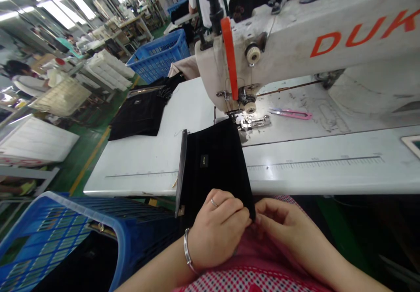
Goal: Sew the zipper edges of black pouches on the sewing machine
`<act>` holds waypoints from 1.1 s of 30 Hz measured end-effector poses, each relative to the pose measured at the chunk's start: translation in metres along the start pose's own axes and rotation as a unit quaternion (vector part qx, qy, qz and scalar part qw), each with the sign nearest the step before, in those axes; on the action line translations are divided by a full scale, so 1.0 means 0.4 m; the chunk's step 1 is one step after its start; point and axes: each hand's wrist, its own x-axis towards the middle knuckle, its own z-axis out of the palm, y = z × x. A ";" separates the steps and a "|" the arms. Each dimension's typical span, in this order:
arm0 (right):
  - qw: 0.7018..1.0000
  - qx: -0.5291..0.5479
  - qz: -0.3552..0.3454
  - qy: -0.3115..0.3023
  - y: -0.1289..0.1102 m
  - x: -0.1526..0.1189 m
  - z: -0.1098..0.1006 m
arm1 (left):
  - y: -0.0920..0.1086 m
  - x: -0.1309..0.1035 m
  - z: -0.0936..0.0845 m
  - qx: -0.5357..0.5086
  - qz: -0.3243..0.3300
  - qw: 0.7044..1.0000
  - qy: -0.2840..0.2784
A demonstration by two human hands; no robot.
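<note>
A black fabric pouch [216, 161] with a small label and a zipper along its left edge lies across the front of the sewing table. Its far corner is at the needle area of the sewing machine [243, 56]. My left hand [219, 228], with a ring and a bracelet, is closed on the pouch's near end. At the near right corner, my right hand [282, 217] pinches with thumb and fingers at the edge; the fingertips are partly hidden, and whether they grip the fabric or a thread there cannot be made out.
Pink-handled thread snips [290, 113] lie on the machine bed. More black pouches [139, 110] are stacked at the table's far left. A blue basket [123, 239] holding black pieces stands at my left; another blue crate [160, 53] is behind. Other people work farther back.
</note>
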 end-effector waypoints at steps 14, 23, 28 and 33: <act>0.622 -0.539 -0.549 0.143 0.012 0.027 -0.045 | -0.030 -0.015 0.032 0.094 0.043 0.993 0.050; 0.585 -0.588 -0.551 0.094 -0.073 0.079 -0.069 | -0.087 0.025 0.011 0.088 0.033 0.995 -0.024; 0.571 -0.619 -0.532 0.088 -0.104 0.100 -0.089 | -0.116 0.048 0.006 0.030 0.034 0.999 -0.023; 0.584 -0.633 -0.503 0.073 -0.124 0.118 -0.108 | -0.157 0.078 -0.002 -0.033 0.037 0.998 -0.028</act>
